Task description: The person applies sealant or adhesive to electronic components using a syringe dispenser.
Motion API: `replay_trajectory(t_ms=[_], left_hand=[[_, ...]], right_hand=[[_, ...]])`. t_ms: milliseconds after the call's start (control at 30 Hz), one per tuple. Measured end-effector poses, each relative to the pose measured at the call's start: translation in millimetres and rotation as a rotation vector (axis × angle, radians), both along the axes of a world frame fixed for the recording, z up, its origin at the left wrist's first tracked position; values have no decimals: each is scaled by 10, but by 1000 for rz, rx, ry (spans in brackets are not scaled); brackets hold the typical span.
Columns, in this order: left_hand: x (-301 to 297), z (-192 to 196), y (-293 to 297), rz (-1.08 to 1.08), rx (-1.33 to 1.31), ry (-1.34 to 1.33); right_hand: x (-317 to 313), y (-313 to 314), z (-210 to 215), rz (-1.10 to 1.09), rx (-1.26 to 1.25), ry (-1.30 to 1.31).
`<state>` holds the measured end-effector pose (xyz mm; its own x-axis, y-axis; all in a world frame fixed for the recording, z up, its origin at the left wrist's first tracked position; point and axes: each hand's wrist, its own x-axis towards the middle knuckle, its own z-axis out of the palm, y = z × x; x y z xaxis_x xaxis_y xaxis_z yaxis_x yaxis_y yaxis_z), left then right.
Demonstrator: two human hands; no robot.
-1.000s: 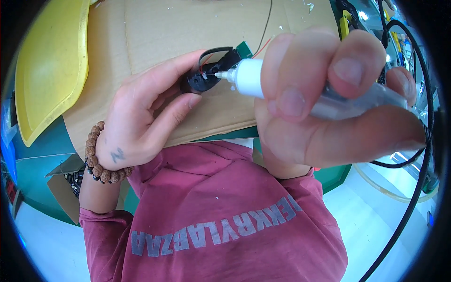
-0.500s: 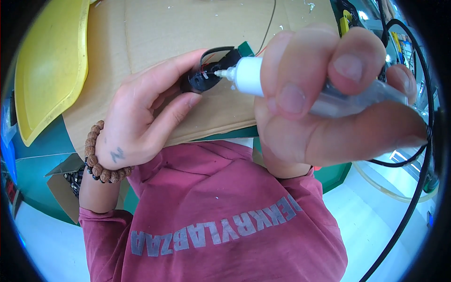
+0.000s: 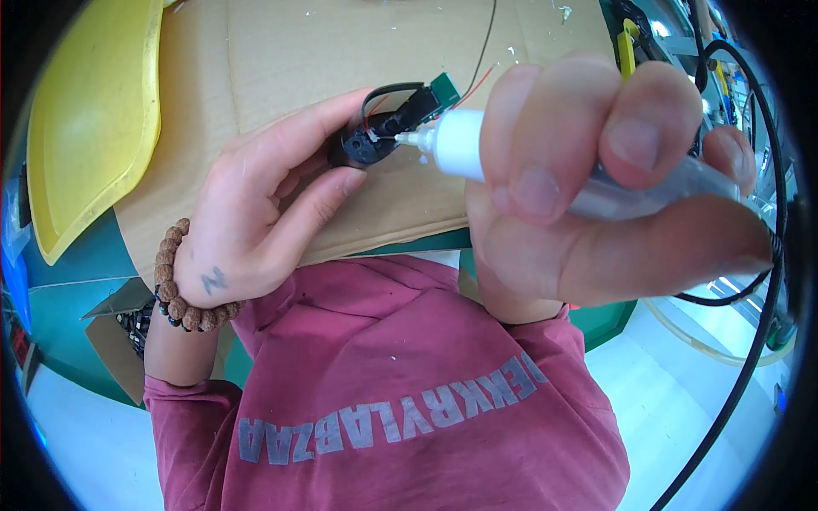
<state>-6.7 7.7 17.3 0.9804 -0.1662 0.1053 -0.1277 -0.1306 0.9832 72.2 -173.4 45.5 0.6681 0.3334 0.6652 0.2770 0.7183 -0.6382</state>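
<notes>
My left hand (image 3: 264, 183), with a beaded bracelet (image 3: 175, 285) at its wrist, grips a small black plastic housing (image 3: 368, 146) between thumb and fingers. A black cable loops over the housing, thin red wires run by it, and a green circuit board (image 3: 442, 90) sticks out at its far right end. My right hand (image 3: 588, 162) is wrapped round a clear squeeze bottle (image 3: 626, 192) with a white cap (image 3: 458, 143) and a thin needle tip (image 3: 407, 137). The tip points left at the housing, close over its top; whether it touches is hard to tell.
Beneath my hands lies a cardboard sheet (image 3: 290, 51) with white scraps on it. A yellow tray (image 3: 94, 111) stands at the left. Below it is an open cardboard box (image 3: 119, 341) of small dark parts. A thick black cable (image 3: 750, 358) hangs down the right side.
My right hand has moved slightly to the right with the bottle, drawing its tip back a little across the housing. My left hand has stayed nearly still.
</notes>
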Motion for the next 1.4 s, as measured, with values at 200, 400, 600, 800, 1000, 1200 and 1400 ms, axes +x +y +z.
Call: replay_trajectory(t_ms=[200, 400, 600, 800, 1000, 1200, 1400], left_hand=[[-10, 15, -10, 10, -12, 29], [-6, -3, -8, 10, -22, 24], [-8, -15, 19, 1, 20, 15], [-14, 9, -6, 33, 5, 39], [-15, -30, -14, 17, -16, 21], [-1, -11, -3, 9, -21, 55], [8, 2, 40, 7, -37, 41]], right_hand=[[2, -47, 20, -2, 12, 6], [-3, -22, 14, -9, 21, 14], [-23, -14, 14, -14, 27, 23], [-47, 36, 2, -14, 37, 32], [-20, 86, -24, -17, 48, 36], [-25, 128, -28, -30, 56, 40], [-49, 123, 20, -33, 66, 41]])
